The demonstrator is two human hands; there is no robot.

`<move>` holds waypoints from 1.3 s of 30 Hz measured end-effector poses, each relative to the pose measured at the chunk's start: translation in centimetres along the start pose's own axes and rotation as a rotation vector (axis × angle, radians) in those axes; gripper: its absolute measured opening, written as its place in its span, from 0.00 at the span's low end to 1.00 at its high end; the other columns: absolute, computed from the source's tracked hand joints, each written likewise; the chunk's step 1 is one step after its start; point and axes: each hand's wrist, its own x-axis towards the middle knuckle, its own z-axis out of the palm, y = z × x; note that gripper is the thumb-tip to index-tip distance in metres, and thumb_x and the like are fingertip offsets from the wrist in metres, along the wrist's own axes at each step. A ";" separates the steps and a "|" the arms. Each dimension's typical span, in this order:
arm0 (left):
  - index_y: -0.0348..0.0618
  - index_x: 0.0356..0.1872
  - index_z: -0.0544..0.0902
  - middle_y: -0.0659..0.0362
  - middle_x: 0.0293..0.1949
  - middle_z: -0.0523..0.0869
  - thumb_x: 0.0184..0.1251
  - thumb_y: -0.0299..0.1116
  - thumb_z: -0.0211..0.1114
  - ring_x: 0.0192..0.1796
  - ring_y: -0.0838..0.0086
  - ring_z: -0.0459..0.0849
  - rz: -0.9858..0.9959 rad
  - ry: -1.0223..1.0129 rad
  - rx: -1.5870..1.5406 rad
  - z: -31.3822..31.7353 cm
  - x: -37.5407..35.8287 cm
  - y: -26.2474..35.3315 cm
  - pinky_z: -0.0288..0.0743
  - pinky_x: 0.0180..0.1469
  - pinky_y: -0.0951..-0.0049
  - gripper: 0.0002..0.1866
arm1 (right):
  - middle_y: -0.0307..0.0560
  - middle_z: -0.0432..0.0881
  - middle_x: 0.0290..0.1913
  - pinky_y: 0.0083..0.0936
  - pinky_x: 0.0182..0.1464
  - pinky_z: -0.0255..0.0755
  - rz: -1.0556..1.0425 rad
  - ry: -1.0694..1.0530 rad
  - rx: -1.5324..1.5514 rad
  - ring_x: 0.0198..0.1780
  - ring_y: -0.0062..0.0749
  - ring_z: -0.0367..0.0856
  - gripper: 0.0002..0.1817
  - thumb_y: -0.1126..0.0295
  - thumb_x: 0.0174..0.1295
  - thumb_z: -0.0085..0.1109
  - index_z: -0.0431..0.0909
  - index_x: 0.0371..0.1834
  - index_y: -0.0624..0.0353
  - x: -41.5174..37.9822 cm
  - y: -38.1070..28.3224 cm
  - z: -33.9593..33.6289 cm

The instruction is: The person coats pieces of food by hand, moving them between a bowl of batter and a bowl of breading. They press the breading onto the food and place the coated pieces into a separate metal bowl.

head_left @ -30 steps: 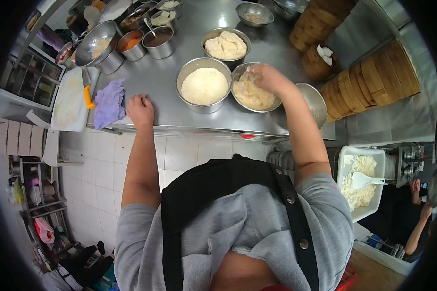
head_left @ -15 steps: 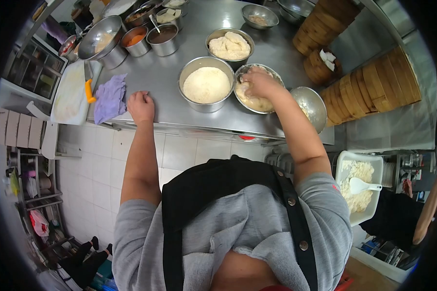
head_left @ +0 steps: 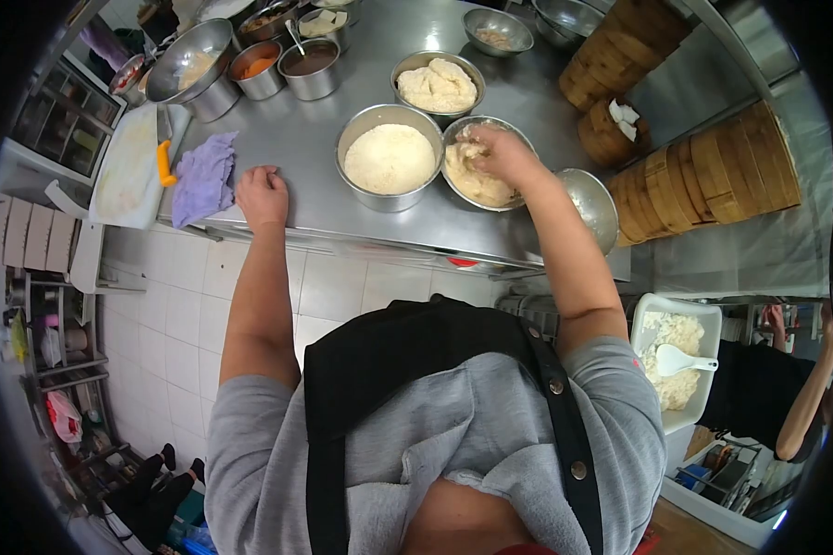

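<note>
My right hand (head_left: 503,155) reaches into a metal bowl (head_left: 528,139), its fingers bent into a soft, sticky dough (head_left: 479,185). Dough clings to the fingertips. Left of that bowl stands a deep metal pot (head_left: 350,188) filled with a pale, crumbly or powdery mass (head_left: 391,159). Behind them, another bowl holds a lumpy pale dough (head_left: 438,85). My left hand (head_left: 262,192) rests on the counter's front edge with its fingers curled in and nothing visible in them. Beside it lies a crumpled purple cloth (head_left: 204,180).
Bamboo steamers (head_left: 713,171) are stacked on the right, near a tilted metal bowl (head_left: 594,208). A knife with an orange handle (head_left: 165,164) lies on a white cutting board (head_left: 125,176). Several filling pots (head_left: 311,72) stand back left. Another person (head_left: 759,388) is at the right.
My right hand has shifted slightly within the bowl, uncovering more dough near its front. My left hand stays on the counter edge. The whole view has moved a little.
</note>
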 end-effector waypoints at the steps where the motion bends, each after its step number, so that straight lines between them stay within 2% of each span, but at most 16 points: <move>1: 0.51 0.34 0.84 0.59 0.43 0.82 0.56 0.31 0.61 0.50 0.59 0.77 0.001 0.003 -0.002 0.1 0.0 -0.1 0.69 0.54 0.59 0.06 | 0.53 0.79 0.50 0.36 0.56 0.71 -0.001 0.014 -0.029 0.53 0.49 0.77 0.22 0.75 0.49 0.66 0.78 0.51 0.55 0.0 0.0 0.0; 5: 0.51 0.34 0.84 0.59 0.43 0.82 0.56 0.31 0.61 0.50 0.59 0.76 -0.011 -0.008 -0.005 -0.2 0.0 0.2 0.69 0.55 0.59 0.06 | 0.55 0.81 0.48 0.38 0.56 0.71 0.035 0.057 -0.163 0.52 0.49 0.78 0.20 0.73 0.49 0.66 0.79 0.49 0.56 0.3 -0.8 -0.6; 8: 0.50 0.34 0.84 0.55 0.40 0.83 0.56 0.30 0.61 0.45 0.55 0.79 0.062 0.057 -0.004 -0.3 0.0 0.1 0.72 0.49 0.57 0.06 | 0.55 0.81 0.48 0.39 0.56 0.72 0.075 0.062 -0.236 0.53 0.49 0.78 0.19 0.70 0.49 0.66 0.79 0.47 0.56 0.2 -1.8 -1.8; 12: 0.51 0.35 0.84 0.58 0.44 0.82 0.57 0.31 0.61 0.50 0.58 0.76 -0.007 -0.006 -0.008 0.0 0.0 0.0 0.68 0.55 0.59 0.06 | 0.54 0.81 0.48 0.39 0.55 0.72 0.070 0.078 -0.237 0.53 0.49 0.78 0.19 0.68 0.49 0.66 0.80 0.47 0.56 -0.6 -3.4 -3.5; 15: 0.51 0.35 0.84 0.58 0.44 0.82 0.57 0.31 0.61 0.51 0.58 0.76 -0.017 -0.017 -0.001 -0.2 0.0 0.2 0.68 0.55 0.59 0.06 | 0.57 0.81 0.42 0.33 0.49 0.72 0.044 0.159 -0.196 0.44 0.48 0.79 0.18 0.73 0.48 0.62 0.78 0.46 0.60 -1.5 -4.7 -4.9; 18: 0.51 0.35 0.84 0.59 0.44 0.82 0.57 0.31 0.61 0.51 0.59 0.76 -0.030 -0.034 0.000 -0.4 0.1 0.3 0.68 0.56 0.59 0.07 | 0.55 0.82 0.41 0.32 0.48 0.73 0.121 0.016 -0.175 0.42 0.46 0.80 0.18 0.73 0.48 0.60 0.77 0.45 0.62 -2.0 -6.7 -6.8; 21: 0.51 0.35 0.84 0.59 0.44 0.82 0.57 0.31 0.61 0.51 0.59 0.76 -0.030 -0.026 -0.011 -0.4 0.1 0.4 0.68 0.56 0.59 0.07 | 0.53 0.82 0.42 0.32 0.48 0.73 0.070 -0.115 -0.105 0.44 0.44 0.80 0.18 0.70 0.49 0.64 0.77 0.45 0.63 -1.1 -4.6 -6.1; 24: 0.51 0.35 0.84 0.59 0.44 0.82 0.57 0.31 0.60 0.51 0.59 0.77 -0.032 -0.021 -0.017 -0.3 0.1 0.3 0.68 0.55 0.59 0.07 | 0.52 0.82 0.43 0.33 0.48 0.73 0.102 -0.238 -0.355 0.44 0.42 0.80 0.19 0.69 0.49 0.68 0.77 0.44 0.63 0.9 -2.9 -3.2; 27: 0.51 0.35 0.84 0.59 0.44 0.82 0.57 0.31 0.60 0.50 0.59 0.77 -0.035 -0.027 -0.014 -0.4 0.1 0.3 0.68 0.55 0.59 0.07 | 0.53 0.82 0.43 0.33 0.48 0.73 0.213 -0.216 -0.279 0.45 0.41 0.80 0.19 0.69 0.48 0.71 0.76 0.43 0.62 3.8 -0.7 -0.7; 30: 0.51 0.34 0.84 0.59 0.44 0.82 0.57 0.31 0.60 0.50 0.59 0.77 -0.035 -0.020 -0.014 -0.5 0.3 0.4 0.68 0.56 0.59 0.06 | 0.55 0.81 0.45 0.38 0.47 0.73 0.275 -0.028 -0.110 0.49 0.47 0.80 0.17 0.70 0.48 0.71 0.77 0.41 0.59 4.0 0.1 -0.1; 33: 0.51 0.34 0.84 0.59 0.44 0.82 0.57 0.31 0.60 0.51 0.59 0.77 -0.033 -0.015 -0.008 -0.3 -0.1 0.3 0.68 0.56 0.60 0.06 | 0.55 0.82 0.42 0.38 0.45 0.74 0.186 0.098 -0.083 0.47 0.46 0.81 0.14 0.69 0.51 0.68 0.78 0.39 0.60 2.6 0.1 -1.2; 36: 0.51 0.34 0.84 0.59 0.44 0.82 0.57 0.31 0.60 0.51 0.60 0.77 -0.044 -0.023 -0.007 -0.4 0.1 0.3 0.67 0.56 0.60 0.06 | 0.56 0.83 0.40 0.38 0.47 0.75 0.285 -0.006 -0.241 0.44 0.49 0.82 0.11 0.67 0.54 0.64 0.81 0.37 0.60 0.4 -3.3 -1.8; 39: 0.51 0.34 0.84 0.59 0.44 0.82 0.57 0.32 0.60 0.51 0.60 0.76 -0.048 -0.037 -0.010 -0.6 0.2 0.5 0.67 0.57 0.60 0.06 | 0.58 0.83 0.41 0.39 0.50 0.74 0.200 -0.132 -0.295 0.44 0.51 0.81 0.10 0.66 0.56 0.61 0.84 0.38 0.59 -0.7 -2.5 0.5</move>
